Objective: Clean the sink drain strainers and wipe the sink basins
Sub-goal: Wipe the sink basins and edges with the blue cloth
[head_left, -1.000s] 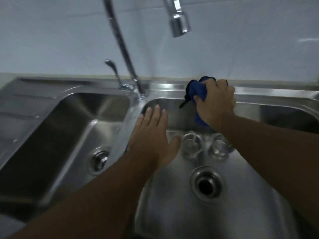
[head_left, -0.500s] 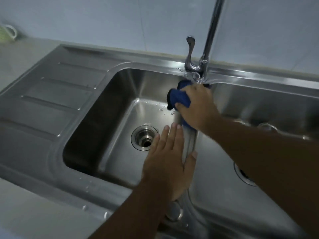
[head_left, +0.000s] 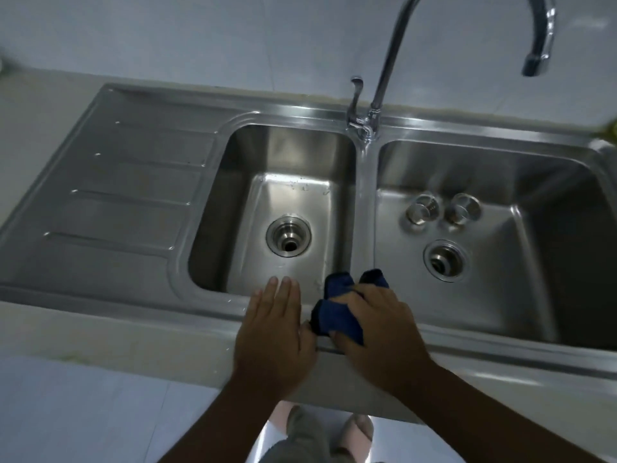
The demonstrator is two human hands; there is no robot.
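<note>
Dimly lit steel double sink — pale tiled wall behind.

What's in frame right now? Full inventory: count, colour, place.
sink: 1, stainless steel, two basins plus ribbed drainboard on the left
drain openings: 2, steel, one in each basin floor, both without strainers
strainers: 2, steel, side by side on the right basin floor, behind its drain
faucet: 1, chrome gooseneck, on the back rim above the divider, spout over the right basin
faucet lever: 1, chrome, just left of the faucet base
cloth: 1, blue, on the front rim at the divider
slippers: pale, on the floor below
left hand: flat, open, on the front rim
right hand: gripping the cloth
</note>
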